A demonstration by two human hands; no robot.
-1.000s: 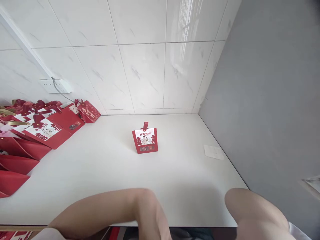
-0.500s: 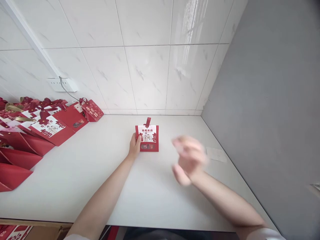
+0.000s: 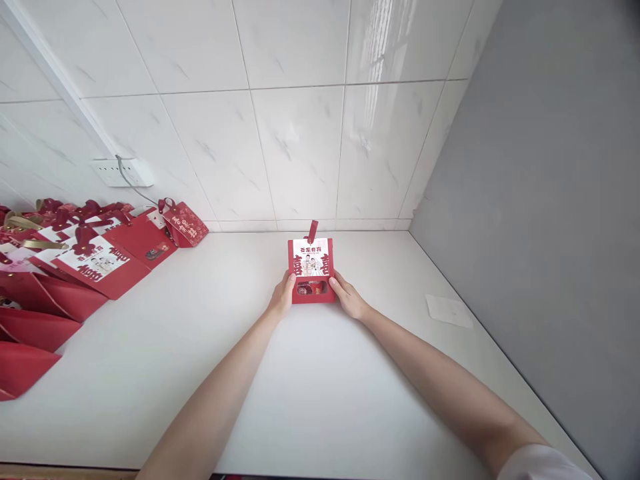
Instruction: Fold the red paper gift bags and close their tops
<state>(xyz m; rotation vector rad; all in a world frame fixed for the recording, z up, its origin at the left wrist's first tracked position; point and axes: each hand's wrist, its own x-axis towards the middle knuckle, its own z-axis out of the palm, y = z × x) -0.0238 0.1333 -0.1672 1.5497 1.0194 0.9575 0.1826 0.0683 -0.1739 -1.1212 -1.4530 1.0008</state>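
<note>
A red gift bag (image 3: 313, 291) stands near the middle of the white table, its printed front facing me. It has a white panel with a drawn couple and red characters, a small window low down showing wrapped pieces inside, and a red ribbon handle (image 3: 313, 231) on top. My left hand (image 3: 283, 293) grips its left side, thumb on the front. On the opposite side my right hand (image 3: 347, 297) holds the edge, thumb also at the front. The fingers behind the bag are hidden.
Many similar red gift bags (image 3: 115, 270) are crowded along the table's left side. A white socket strip (image 3: 123, 173) with a grey cable is on the tiled wall behind. A pale flat sheet (image 3: 449, 311) lies at right, beside a grey partition (image 3: 545, 220).
My right hand has come in from the right and taken hold of the bag's right side. The bag, still in my left hand, has shifted slightly to the right.
</note>
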